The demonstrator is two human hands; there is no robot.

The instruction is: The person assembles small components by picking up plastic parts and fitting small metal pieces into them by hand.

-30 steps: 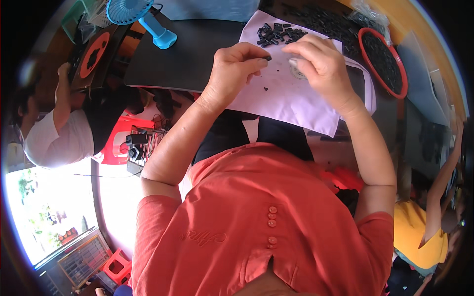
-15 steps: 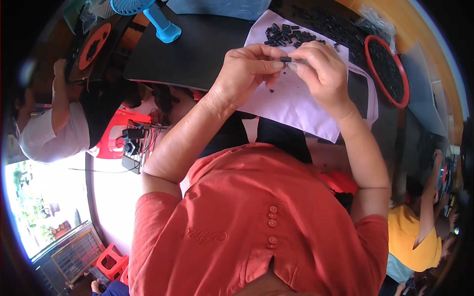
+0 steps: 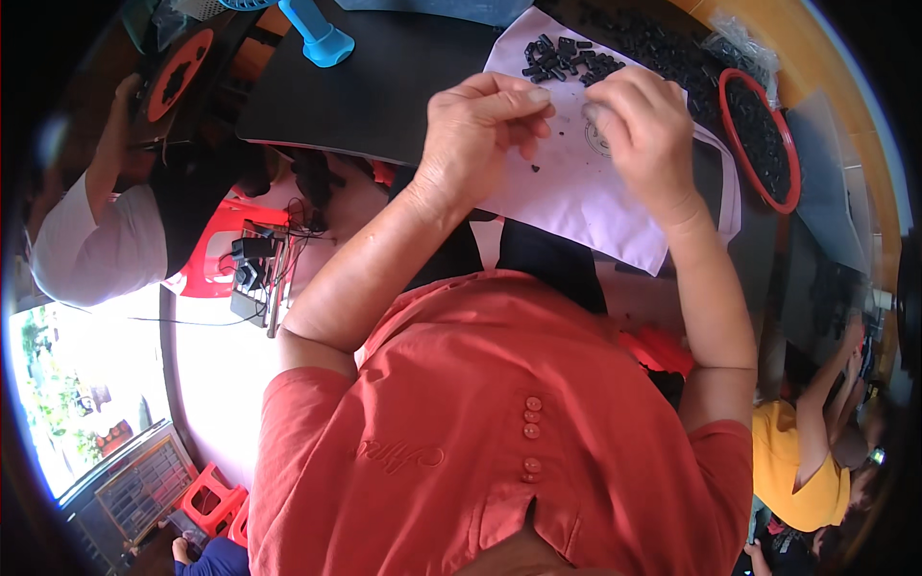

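My left hand (image 3: 471,134) is raised over the pale lilac cloth (image 3: 567,192), thumb laid along curled fingers. Whatever it may hold is hidden. Facing it across a small gap is my right hand (image 3: 645,134), with thumb and fingertips brought together in a pinch. No object shows clearly between those fingertips. Beyond both hands, a pile of small black cylindrical pieces (image 3: 555,60) lies at the far end of the cloth. A tiny dark bit (image 3: 535,168) rests on the cloth below my left hand.
A red-rimmed basket (image 3: 793,182) full of black pieces stands at the right, near more loose pieces (image 3: 645,38). A blue fan (image 3: 328,46) is on the dark table (image 3: 384,106). Co-workers sit at the left, one in a white sleeve (image 3: 106,254), and right, in yellow (image 3: 792,461).
My hands have moved apart, the right one going right. The small black cylindrical piece pinched between them earlier no longer shows.
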